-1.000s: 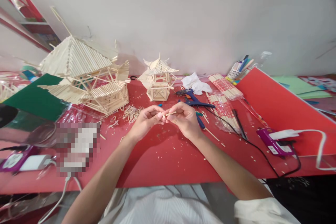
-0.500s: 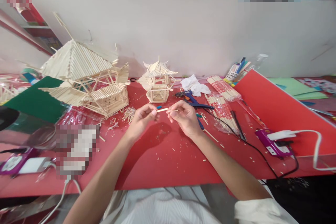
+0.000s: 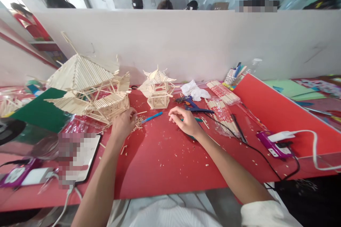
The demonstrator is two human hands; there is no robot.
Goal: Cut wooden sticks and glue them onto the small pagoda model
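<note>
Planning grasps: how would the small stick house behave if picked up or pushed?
Probably light: the small stick house is an open frame of thin sticks. Likely fragile where roof tips jut out. Might tip: eaves spread wider than the base.

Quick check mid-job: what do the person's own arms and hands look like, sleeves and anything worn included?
The left hand and right hand are bare, with no gloves, and I see no watch or bracelet on either wrist. A loose, cream-coloured cloth sleeve covers the upper part of the right arm; no left sleeve is clearly visible.
</note>
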